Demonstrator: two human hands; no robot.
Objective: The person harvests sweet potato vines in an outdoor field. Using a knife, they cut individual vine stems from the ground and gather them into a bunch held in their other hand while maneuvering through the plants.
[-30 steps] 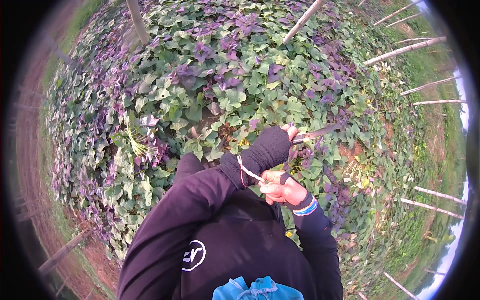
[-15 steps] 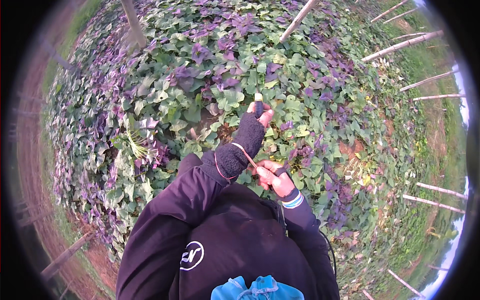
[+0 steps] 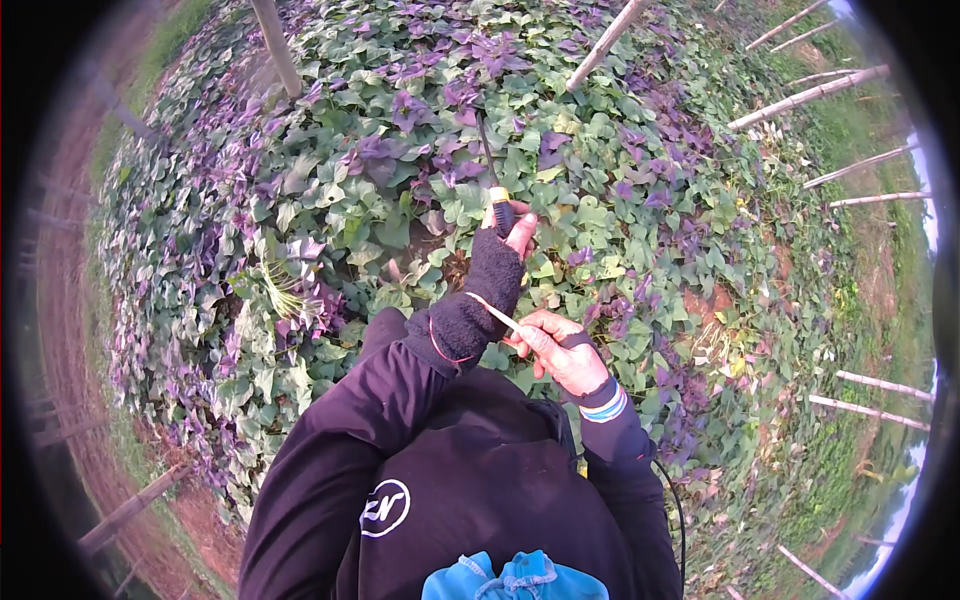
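My left hand (image 3: 518,230), its wrist in a dark fuzzy sleeve (image 3: 490,280), is closed round the black handle of a sickle (image 3: 502,204). The tool has a yellow collar and a thin dark blade that points away from me over the leaves. Two thin bands circle the fuzzy sleeve. Between the fingertips of my right hand (image 3: 565,358), one of these, a pale rubber band (image 3: 497,313), is pinched and stretched out to the right. A striped white and blue band (image 3: 604,404) sits on my right wrist.
Dense green and purple vines (image 3: 380,150) surround both hands. A bundle of cut stems (image 3: 284,290) lies on the foliage at left. Wooden stakes stand about, including one at far left (image 3: 276,48) and one at far centre (image 3: 606,45). A black cord (image 3: 680,520) hangs beside my right arm.
My right hand has moved slightly right and up, still pinching the rubber band. The sickle has tilted left, and more of its blade shows now.
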